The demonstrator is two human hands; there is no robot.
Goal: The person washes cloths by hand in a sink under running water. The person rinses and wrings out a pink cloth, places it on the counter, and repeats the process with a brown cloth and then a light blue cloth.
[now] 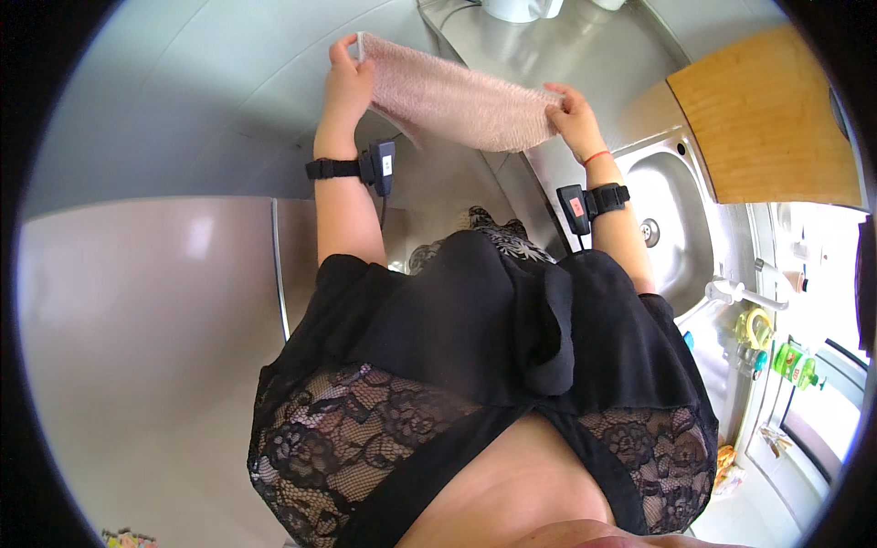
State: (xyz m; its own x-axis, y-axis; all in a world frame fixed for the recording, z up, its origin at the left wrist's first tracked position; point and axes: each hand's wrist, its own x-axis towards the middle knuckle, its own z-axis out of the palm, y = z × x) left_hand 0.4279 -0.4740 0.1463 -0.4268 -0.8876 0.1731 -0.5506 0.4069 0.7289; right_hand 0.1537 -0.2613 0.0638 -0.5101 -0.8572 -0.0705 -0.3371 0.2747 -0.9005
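Observation:
A pink textured cloth (459,99) is stretched between my two hands, above the floor and beside the steel counter. My left hand (351,75) pinches its left end near a white edge strip. With thumb and fingers, my right hand (574,118) grips the other end, close to the counter's edge. The cloth sags a little in the middle, and a lower fold of it hangs near my left hand. Each wrist wears a black strap with a small black device.
A stainless steel counter (582,51) holds a white container (521,8) at the top. To the right are a steel sink (675,205), a white faucet (743,293), a green bottle (795,364) and a wooden cabinet door (767,123). A large smooth panel (151,308) stands at the left.

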